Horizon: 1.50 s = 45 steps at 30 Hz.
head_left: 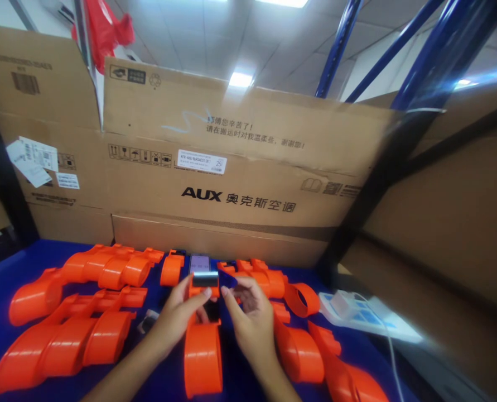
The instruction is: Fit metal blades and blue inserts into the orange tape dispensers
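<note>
"Orange plastic fills the middle of my head view: a holder [203, 357] with a broad ring at its near end and a toothed, metallic-looking strip [205, 279] across its far end. I'd guess a tape dispenser."

"Which step are we on?"

"From my remote seat, it reads as fitting or adjusting something at the far end. The left hand [175, 315] has the holder gripped there, thumb across the orange just below the strip. The right hand [250, 312] is half curled close by on the right, thumb near the strip's end. Dark blue shows by its fingertips; I can't tell whether they're pinching a small part or nothing."

"And what does the next move call for?"

"A steady left hold, I'd judge, and small, careful work from the right thumb and fingers. Those teeth could nick skin or let a fingertip slip."

"Where exactly does it sit?"

"Near the middle, over the blue table [168, 382], with a phone [200, 263] just beyond its far end. I can't tell whether the ring rests on the surface. Similar orange pieces [64, 346] lie in rows to the left, and more [300, 352] to the right."

"How does it look?"

"Glossy and smooth on the ring, with a bright highlight across it. Something dark shows between ring and strip, too blurred for me to name."
</note>
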Motion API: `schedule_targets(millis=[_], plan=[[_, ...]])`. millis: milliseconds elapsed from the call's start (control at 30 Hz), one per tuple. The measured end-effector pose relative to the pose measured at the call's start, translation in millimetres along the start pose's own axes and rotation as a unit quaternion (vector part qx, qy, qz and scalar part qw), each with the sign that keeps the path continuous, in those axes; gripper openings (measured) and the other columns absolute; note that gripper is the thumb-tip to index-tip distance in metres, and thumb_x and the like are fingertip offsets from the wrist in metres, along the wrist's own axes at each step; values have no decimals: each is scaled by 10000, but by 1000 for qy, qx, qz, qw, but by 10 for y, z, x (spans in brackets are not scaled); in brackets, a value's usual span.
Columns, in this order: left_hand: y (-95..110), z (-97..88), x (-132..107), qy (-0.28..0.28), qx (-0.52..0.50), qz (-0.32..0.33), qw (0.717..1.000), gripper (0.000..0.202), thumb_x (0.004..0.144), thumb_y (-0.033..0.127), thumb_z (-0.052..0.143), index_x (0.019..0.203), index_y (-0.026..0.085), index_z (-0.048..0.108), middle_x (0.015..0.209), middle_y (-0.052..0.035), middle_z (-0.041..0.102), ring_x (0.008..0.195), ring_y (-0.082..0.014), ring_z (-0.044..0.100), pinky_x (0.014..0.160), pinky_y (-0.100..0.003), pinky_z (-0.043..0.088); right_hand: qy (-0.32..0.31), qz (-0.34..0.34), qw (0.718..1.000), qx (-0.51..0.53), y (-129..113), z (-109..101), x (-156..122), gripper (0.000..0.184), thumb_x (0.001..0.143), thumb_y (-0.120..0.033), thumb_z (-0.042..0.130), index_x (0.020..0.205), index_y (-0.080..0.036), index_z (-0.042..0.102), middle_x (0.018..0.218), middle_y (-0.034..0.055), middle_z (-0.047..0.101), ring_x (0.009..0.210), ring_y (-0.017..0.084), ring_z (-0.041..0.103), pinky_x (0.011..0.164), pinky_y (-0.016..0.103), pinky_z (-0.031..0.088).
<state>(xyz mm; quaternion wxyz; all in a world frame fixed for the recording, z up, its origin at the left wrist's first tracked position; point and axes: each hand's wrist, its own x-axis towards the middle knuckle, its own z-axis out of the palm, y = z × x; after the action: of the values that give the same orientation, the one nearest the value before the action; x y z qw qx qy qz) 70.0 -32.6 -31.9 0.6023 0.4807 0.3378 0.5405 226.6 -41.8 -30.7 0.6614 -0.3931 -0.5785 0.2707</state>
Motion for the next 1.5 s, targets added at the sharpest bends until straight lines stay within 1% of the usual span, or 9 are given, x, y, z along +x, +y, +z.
schedule_targets(millis=[133, 233, 500, 733, 933, 1167, 1300, 1400, 1500], plan=[[-33, -40, 24, 26, 14, 0, 1000, 380, 818, 426, 742, 1085, 179, 635, 802, -13, 706, 514, -111, 608, 550, -237, 477, -38, -72, 993, -89, -81, -17, -19, 43, 891, -218, 668, 917, -205, 700, 935, 70, 697, 859, 219, 679, 784, 346, 556], [-33, -61, 27, 45, 17, 0, 999, 424, 814, 440, 745, 1130, 182, 627, 760, 0, 694, 507, -114, 605, 555, -236, 476, -43, -101, 984, -140, -108, -24, -32, 138, 899, -183, 640, 995, -221, 732, 990, 81, 728, 895, 233, 697, 816, 363, 564], [27, -29, 15, 16, 27, 26, 999, 390, 795, 436, 762, 1077, 186, 664, 838, -29, 713, 525, -122, 605, 540, -246, 494, -50, -159, 969, -182, -92, -66, -71, 292, 911, -165, 637, 1173, -254, 731, 1020, 90, 735, 891, 242, 715, 802, 371, 594], [3, -65, 26, 10, 56, 49, 997, 337, 845, 434, 709, 1068, 188, 646, 844, -38, 722, 564, -136, 615, 568, -254, 508, -87, -215, 953, -196, -53, -51, -78, 486, 945, -72, 542, 1379, -278, 613, 1087, 107, 697, 956, 219, 706, 816, 341, 600], [-10, -62, 35, 16, 60, 48, 997, 348, 842, 432, 702, 1085, 191, 644, 896, -50, 732, 543, -140, 626, 563, -270, 511, -100, -229, 942, -223, 33, -75, -97, 525, 952, -59, 515, 1423, -283, 569, 1113, 123, 689, 997, 228, 703, 834, 350, 607], [36, -30, 6, 25, 30, 41, 998, 354, 803, 402, 741, 1075, 185, 674, 877, -52, 736, 555, -143, 625, 555, -262, 510, -100, -212, 954, -187, -25, -63, -91, 473, 951, -86, 530, 1368, -289, 625, 1071, 119, 689, 943, 227, 702, 803, 359, 605], [57, -26, 10, 23, 5, 26, 999, 364, 773, 393, 772, 1058, 178, 701, 827, -47, 740, 523, -133, 618, 554, -256, 504, -103, -141, 977, -123, -114, -57, -54, 318, 952, -185, 580, 1221, -271, 726, 997, 101, 690, 869, 222, 686, 778, 372, 596], [106, 4, -20, -6, -34, -1, 999, 551, 763, 387, 789, 1251, 175, 646, 772, -46, 738, 518, -148, 634, 557, -264, 507, -71, -42, 996, -38, -135, -53, -11, 247, 936, -324, 630, 1138, -235, 742, 952, 92, 703, 879, 235, 673, 801, 381, 583], [182, 59, -108, -31, -78, -51, 995, 875, 759, 352, 805, 1521, 228, 393, 718, -25, 729, 495, -170, 654, 558, -283, 523, -66, 66, 995, 43, -135, -58, 23, 385, 931, -443, 624, 1258, -243, 657, 1029, 87, 714, 938, 241, 670, 839, 375, 570]])
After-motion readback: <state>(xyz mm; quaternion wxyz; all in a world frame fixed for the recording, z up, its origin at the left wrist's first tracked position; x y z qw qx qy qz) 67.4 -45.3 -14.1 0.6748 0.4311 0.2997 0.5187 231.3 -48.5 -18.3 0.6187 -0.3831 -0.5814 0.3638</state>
